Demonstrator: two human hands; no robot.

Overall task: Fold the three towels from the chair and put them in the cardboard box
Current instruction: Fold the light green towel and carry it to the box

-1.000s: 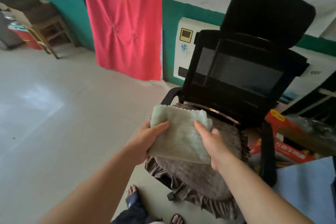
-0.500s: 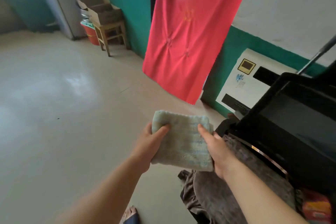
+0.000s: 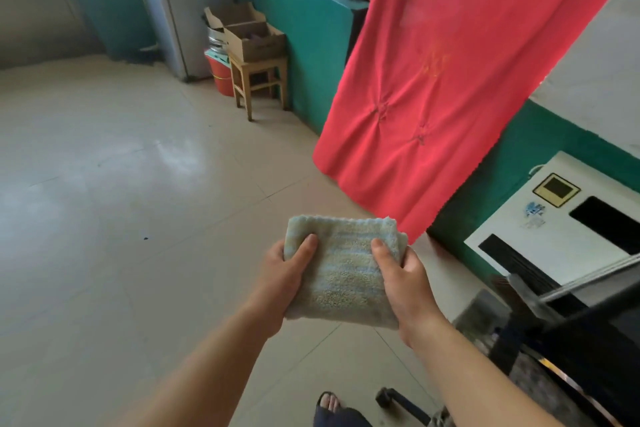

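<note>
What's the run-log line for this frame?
stage: carry | towel: folded, held in both hands | left hand | right hand | cardboard box: on stool, far

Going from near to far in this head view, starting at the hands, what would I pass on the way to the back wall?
Folded towel held by the left hand and right hand → bare floor → wooden stool → cardboard box on top of it.

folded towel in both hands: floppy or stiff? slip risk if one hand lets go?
Probably floppy: the folded towel is soft terry, propped at both sides by the left hand and right hand. Slipping seems unlikely on the looped pile. One-handed, the fold may sag or open.
</note>
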